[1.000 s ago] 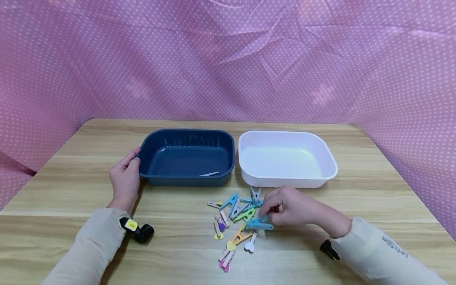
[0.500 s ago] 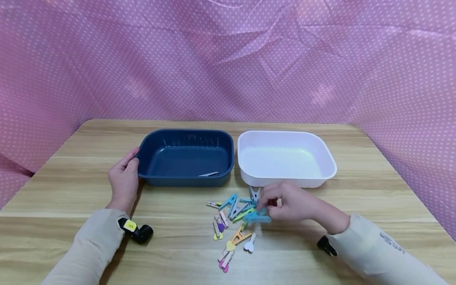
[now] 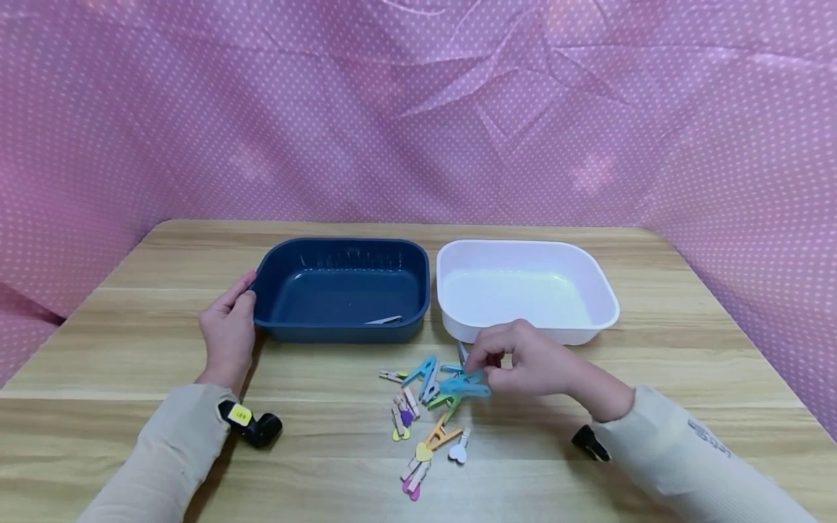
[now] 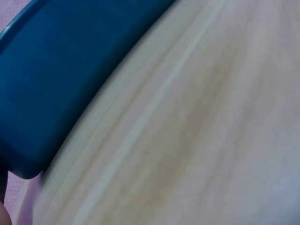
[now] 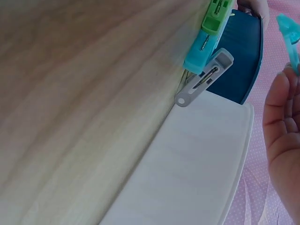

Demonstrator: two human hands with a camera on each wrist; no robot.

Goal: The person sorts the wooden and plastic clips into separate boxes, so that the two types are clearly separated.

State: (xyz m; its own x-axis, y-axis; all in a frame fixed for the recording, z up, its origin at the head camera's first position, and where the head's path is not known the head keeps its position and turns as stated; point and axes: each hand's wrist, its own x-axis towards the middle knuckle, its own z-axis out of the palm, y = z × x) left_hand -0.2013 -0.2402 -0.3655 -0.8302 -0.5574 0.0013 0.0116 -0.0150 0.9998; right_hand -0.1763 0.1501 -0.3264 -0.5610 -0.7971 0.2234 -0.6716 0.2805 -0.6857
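Note:
My left hand [image 3: 227, 330] grips the left end of a dark blue plastic basin [image 3: 346, 333], thumb near its rim. In the left wrist view the basin's wall [image 4: 61, 79] fills the upper left. My right hand [image 3: 532, 367] pinches a light blue clothespin [image 3: 466, 386] just above a loose pile of clothespins. The right wrist view also shows that blue clothespin [image 5: 290, 40] at the fingertips. Under and around it lie green, blue and grey plastic clothespins, an orange clothespin [image 3: 441, 434], and small wooden pegs with heart ends, such as a white heart peg [image 3: 459, 449].
A white basin [image 3: 523, 334] stands right of the dark blue one, with a narrow gap between them. One pale clothespin [image 3: 386, 319] lies inside the dark blue basin. A grey clothespin [image 5: 205, 78] sits against the white basin's front. Pink dotted cloth [image 3: 418, 109] hangs behind the wooden table.
My right hand has moved up and slightly left, carrying the blue clothespin over the pile towards the basins. My left hand stays on the dark blue basin.

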